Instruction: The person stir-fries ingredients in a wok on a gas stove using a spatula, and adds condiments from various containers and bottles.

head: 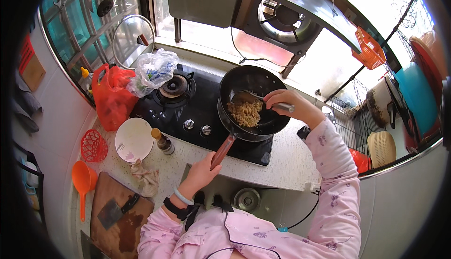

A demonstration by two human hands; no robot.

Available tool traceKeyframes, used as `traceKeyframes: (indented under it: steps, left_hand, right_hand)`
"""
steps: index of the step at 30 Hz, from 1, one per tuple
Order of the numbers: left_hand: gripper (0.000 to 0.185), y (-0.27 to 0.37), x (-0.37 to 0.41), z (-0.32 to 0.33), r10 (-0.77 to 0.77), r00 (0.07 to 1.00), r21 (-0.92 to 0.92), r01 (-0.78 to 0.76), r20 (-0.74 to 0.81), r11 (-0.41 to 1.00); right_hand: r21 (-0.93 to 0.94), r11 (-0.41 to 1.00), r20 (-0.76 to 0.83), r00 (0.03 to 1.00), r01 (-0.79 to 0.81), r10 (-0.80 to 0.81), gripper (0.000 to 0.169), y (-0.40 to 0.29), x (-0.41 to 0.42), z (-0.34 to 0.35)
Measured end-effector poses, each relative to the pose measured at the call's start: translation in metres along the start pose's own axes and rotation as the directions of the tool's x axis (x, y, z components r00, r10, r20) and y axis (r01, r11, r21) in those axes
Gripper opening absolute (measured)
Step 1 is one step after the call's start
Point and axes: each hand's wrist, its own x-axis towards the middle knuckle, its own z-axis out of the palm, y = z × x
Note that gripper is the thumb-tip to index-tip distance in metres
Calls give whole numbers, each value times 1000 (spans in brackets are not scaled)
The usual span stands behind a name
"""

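Note:
A deep black wok (273, 118) stands on the right side of the black gas hob (211, 146). My left hand (201, 174) is closed around its reddish-brown handle (222, 152). Crumbly light-brown food (246, 113) lies in the left part of the wok. My right hand (290, 104) grips the metal handle of a spatula or ladle (284, 107), whose head (243, 97) rests at the upper edge of the food. To the left of the wok is the bare left burner (174, 87). Part of the utensil's handle is hidden by my right fingers.
Left of the hob are a red plastic bag (114, 98), a clear bag (155, 70), a white plate (134, 140), a sauce bottle (164, 142), a red basket (94, 146), a rag (146, 179) and an orange ladle (84, 178). A cleaver (110, 214) lies on the wooden board (102, 192).

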Motion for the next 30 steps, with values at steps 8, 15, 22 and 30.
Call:
traceKeyframes:
  steps: [8, 15, 22, 30]
  left_hand:
    - [44, 8, 1, -5, -44, 998, -16, 45, 35, 999]
    - [44, 8, 3, -2, 22, 1000, -6, -22, 21, 1000]
    - [45, 3, 0, -5, 7, 1000, 0, -7, 13, 1000]
    - [46, 4, 5, -4, 17, 999, 8, -17, 50, 1000]
  right_hand:
    - [17, 992, 74, 989, -128, 127, 13, -73, -10, -24]
    - [-232, 947, -17, 974, -223, 225, 17, -19, -16, 18]
    - [48, 979, -158, 966, -199, 204, 18, -63, 13, 14]
    - [114, 892, -585, 697, -437, 416, 23, 12, -13, 36]
